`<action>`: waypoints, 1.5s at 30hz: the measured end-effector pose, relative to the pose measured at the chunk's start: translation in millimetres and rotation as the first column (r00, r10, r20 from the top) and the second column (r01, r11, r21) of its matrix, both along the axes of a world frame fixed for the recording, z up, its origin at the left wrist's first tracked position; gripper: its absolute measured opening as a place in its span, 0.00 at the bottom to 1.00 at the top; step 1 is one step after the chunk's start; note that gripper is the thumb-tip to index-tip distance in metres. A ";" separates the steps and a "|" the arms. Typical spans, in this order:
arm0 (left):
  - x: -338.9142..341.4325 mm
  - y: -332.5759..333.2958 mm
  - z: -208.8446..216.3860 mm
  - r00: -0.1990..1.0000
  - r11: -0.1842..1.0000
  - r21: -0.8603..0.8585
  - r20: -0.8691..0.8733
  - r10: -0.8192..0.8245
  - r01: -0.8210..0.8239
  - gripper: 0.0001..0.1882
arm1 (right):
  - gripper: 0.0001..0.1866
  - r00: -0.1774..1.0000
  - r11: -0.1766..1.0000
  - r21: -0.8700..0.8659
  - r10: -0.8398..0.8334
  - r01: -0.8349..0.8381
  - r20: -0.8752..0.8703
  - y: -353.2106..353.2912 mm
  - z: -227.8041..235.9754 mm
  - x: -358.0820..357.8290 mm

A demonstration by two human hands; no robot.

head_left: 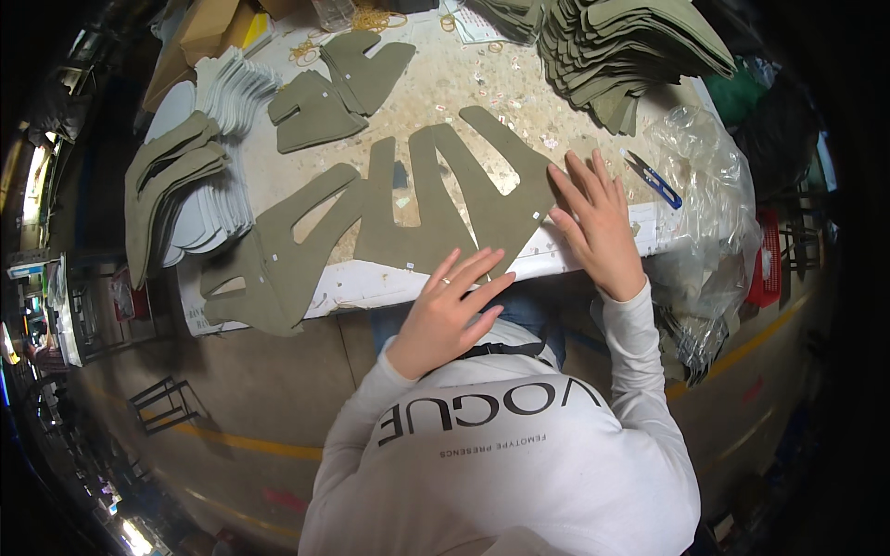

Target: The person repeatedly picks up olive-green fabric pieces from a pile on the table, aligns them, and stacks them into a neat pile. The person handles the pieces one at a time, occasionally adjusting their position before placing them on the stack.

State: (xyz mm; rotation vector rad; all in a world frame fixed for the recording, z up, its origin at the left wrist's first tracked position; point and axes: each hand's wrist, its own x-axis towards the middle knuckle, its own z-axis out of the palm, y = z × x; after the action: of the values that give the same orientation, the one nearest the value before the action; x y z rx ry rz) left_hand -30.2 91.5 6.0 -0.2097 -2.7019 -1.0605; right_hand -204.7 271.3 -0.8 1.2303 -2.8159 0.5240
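Two olive-green cut panels with long slots lie side by side before me, a left panel (385, 243) and a right panel (505, 218), each with a small white label near its lower edge. My left hand (461, 301) is open, its spread fingertips over the near corners where the panels meet. Flat and open, my right hand (598, 227) rests its fingertips at the right panel's right edge. Farther left, another slotted olive panel (297, 255) overhangs the near table edge. Beyond these lie smaller labelled olive pieces (320, 111).
Blue-handled thread snips (656, 181) lie right of my right hand, beside a crumpled clear plastic bag (695, 222). A tall stack of olive pieces (621, 56) stands far right. At left are white stacked pieces (227, 93) and more olive pieces (171, 176). Rubber bands (375, 20) lie at the back.
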 end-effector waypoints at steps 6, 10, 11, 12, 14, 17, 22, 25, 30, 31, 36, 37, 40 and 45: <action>-15.5 -103.4 67.1 0.947 0.947 -0.158 -0.213 0.242 -0.278 0.15 | 0.20 0.957 0.910 -0.297 0.280 -0.290 -0.077 -43.4 43.9 -40.5; -70.3 -198.4 64.9 0.852 0.829 -0.202 -0.188 0.489 -0.521 0.13 | 0.13 0.928 0.818 -0.438 0.327 -0.372 -0.178 -129.6 47.0 -82.1; -78.2 -217.8 54.6 0.784 0.731 -0.320 -0.069 0.617 -0.603 0.15 | 0.12 0.918 0.785 -0.475 0.345 -0.398 -0.198 -151.5 44.4 -91.3; -82.6 -233.5 40.0 0.695 0.626 -0.428 -0.005 0.719 -0.651 0.18 | 0.12 0.944 0.822 -0.464 0.295 -0.331 -0.151 -173.6 40.5 -99.7; -78.4 -253.0 5.6 0.624 0.545 -0.477 -0.008 0.782 -0.689 0.24 | 0.13 0.976 0.875 -0.432 0.202 -0.219 -0.087 -211.6 28.2 -111.9; -71.3 -273.0 -22.7 0.668 0.603 -0.410 -0.022 0.744 -0.685 0.24 | 0.15 0.998 0.917 -0.399 -0.009 -0.019 -0.068 -244.4 1.4 -120.9; -74.2 -276.4 -29.1 0.629 0.604 -0.254 -0.021 0.777 -0.755 0.23 | 0.15 0.994 0.934 -0.357 -0.034 -0.006 -0.106 -251.9 -27.0 -124.2; -75.3 -273.3 -27.0 0.621 0.598 -0.239 -0.024 0.784 -0.765 0.22 | 0.11 0.985 0.918 -0.392 -0.020 -0.051 -0.173 -250.8 -25.9 -123.3; -78.1 -268.8 -25.2 0.626 0.618 -0.096 -0.127 0.770 -0.780 0.20 | 0.15 0.935 0.787 -0.609 0.136 0.099 0.328 -255.5 -22.6 -114.4; -79.9 -267.8 -24.8 0.621 0.619 -0.057 -0.089 0.778 -0.783 0.20 | 0.16 0.951 0.805 -0.593 0.159 0.031 0.265 -255.5 -24.5 -111.2; -90.3 -263.2 -30.5 0.690 0.613 0.327 0.230 0.686 -0.719 0.20 | 0.15 0.937 0.683 -0.671 0.346 -0.288 -0.050 -257.2 -18.2 -102.8; -91.0 -264.4 -32.2 0.712 0.682 0.204 0.224 0.665 -0.702 0.20 | 0.13 0.941 0.716 -0.659 0.336 -0.230 0.037 -255.5 -11.3 -102.1; -94.8 -266.9 -33.9 0.732 0.720 0.139 0.055 0.680 -0.680 0.17 | 0.08 0.934 0.534 -0.814 0.356 -0.229 -0.029 -240.9 24.6 -105.4; -94.0 -249.7 6.0 0.749 0.525 0.670 0.072 0.658 -0.525 0.18 | 0.12 0.801 0.468 -0.878 0.561 -0.100 0.208 -172.7 81.8 -89.1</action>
State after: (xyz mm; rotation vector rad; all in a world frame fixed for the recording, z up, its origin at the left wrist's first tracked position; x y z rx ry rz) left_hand -124.2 -158.2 12.0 0.6722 -1.7923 -1.5364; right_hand -293.8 98.6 81.0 1.4963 -1.9085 2.1673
